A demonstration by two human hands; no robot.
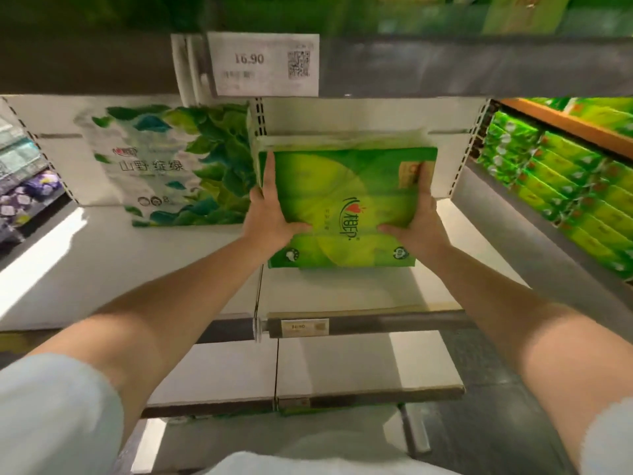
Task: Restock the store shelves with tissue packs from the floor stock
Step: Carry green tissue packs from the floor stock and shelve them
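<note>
A green tissue pack (pixel 342 207) with a red logo lies flat on the white shelf (pixel 191 269), its far end near the back panel. My left hand (pixel 269 214) holds its left edge, fingers stretched along the side and thumb across the top. On the opposite edge my right hand (pixel 416 217) holds it the same way, thumb on top. Both forearms reach in from below.
A white and green leaf-print pack (pixel 164 166) stands to the left at the shelf's back. A price tag (pixel 263 63) reading 16.90 hangs on the shelf edge above. Several green packs (pixel 565 186) fill the right-hand bay, purple packs (pixel 27 197) the left. Lower shelves lie beneath.
</note>
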